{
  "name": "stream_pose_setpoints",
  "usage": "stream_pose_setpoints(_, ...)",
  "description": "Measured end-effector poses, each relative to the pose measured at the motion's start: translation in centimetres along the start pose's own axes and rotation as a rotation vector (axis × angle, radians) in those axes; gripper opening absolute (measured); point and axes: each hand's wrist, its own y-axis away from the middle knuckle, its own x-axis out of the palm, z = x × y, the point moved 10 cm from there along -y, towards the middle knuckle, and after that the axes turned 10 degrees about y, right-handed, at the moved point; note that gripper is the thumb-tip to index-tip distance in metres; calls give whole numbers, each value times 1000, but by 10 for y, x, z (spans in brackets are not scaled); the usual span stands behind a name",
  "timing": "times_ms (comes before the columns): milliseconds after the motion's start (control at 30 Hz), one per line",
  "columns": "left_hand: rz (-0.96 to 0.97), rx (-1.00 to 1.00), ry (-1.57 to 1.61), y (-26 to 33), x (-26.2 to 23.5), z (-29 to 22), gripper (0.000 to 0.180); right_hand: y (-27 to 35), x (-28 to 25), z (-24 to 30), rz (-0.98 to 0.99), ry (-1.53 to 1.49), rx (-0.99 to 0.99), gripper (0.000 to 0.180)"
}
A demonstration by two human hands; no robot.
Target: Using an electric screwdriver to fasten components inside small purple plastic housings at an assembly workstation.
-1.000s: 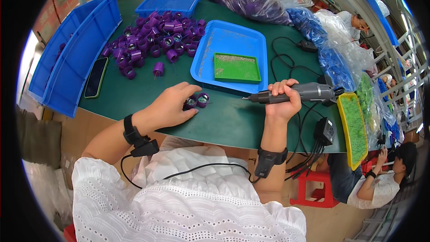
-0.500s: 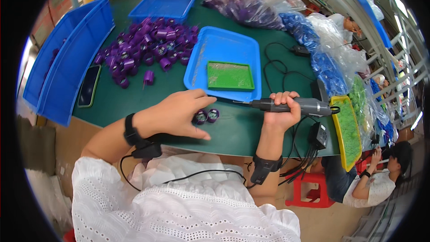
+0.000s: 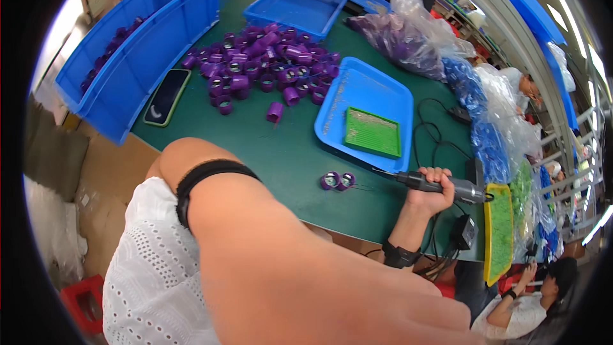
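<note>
My left forearm sweeps large across the foreground. My left hand (image 3: 408, 313), blurred and cut by the lower edge, is close to the camera; its fingers cannot be made out. My right hand (image 3: 434, 193) is wrapped round a dark grey electric screwdriver (image 3: 469, 191), whose thin bit points left beside the blue tray's near corner. To the left of the bit, two short purple cylinders (image 3: 330, 181) with pale insides stand side by side on the green tabletop (image 3: 268, 166). A shallow blue tray (image 3: 332, 108) holds a small green ribbed tray (image 3: 377, 138) with tiny greyish pieces in it.
A heap of purple cylinders (image 3: 255, 57) lies left of the tray, near a phone (image 3: 167, 97) and a tall blue bin (image 3: 153, 51). Black cables (image 3: 429, 129), plastic bags (image 3: 408, 38) and a yellow-rimmed tray (image 3: 498, 233) line the right. Co-workers sit beyond.
My left hand has left the two purple cylinders and come up toward the camera. The view has shifted, while my right hand keeps its hold on the screwdriver.
</note>
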Motion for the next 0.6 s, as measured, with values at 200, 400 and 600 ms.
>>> stream_pose_setpoints(200, -28, -143, -67, -6, -19, 9, 20, -5, 30, -5, 84, -91, 62, 12)
stream_pose_setpoints(400, 112, -266, -643, 5, -79, 52, 40, -22, 89, 19, 291, -154, 31, 12)
stream_pose_setpoints(600, 43, -472, -891, 86, -122, 144, 31, -34, 102, -3, 292, -113, 84, 11)
